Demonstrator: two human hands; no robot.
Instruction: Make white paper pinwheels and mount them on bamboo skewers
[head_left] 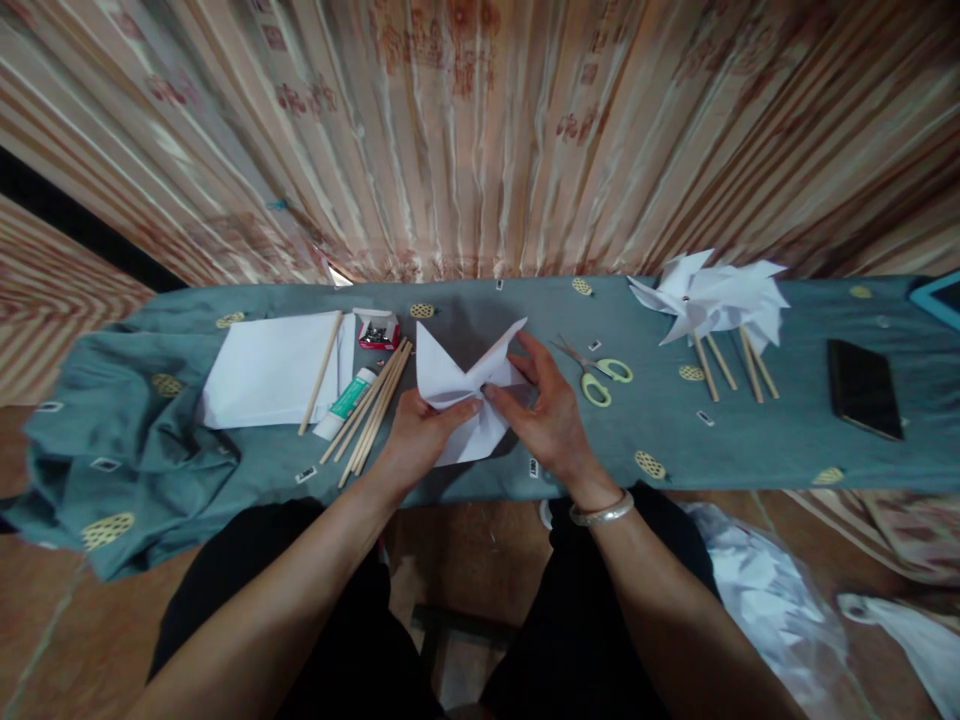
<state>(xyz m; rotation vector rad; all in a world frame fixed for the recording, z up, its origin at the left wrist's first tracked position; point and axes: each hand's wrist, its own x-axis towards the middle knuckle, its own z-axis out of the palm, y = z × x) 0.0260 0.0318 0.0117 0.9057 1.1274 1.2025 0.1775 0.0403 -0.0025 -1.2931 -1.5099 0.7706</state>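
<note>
A white paper sheet (450, 375), partly folded into pinwheel blades, lies on the blue-grey cloth (750, 440) in front of me. My left hand (420, 435) presses its lower left part, fingertips at the centre. My right hand (547, 410) pinches the folded corners at the paper's centre from the right; a silver bangle (600, 512) is on that wrist. Several wooden sticks (371, 405) lie just left of my left hand, beside a green-and-white glue tube (346, 400).
A stack of white paper (262, 375) with one stick on it lies at left, a small red box (377, 330) beyond. Yellow-green scissors (604, 375) sit right of my hands. Finished paper pinwheels (712, 300) on sticks and a black phone (862, 388) lie further right. A curtain hangs behind.
</note>
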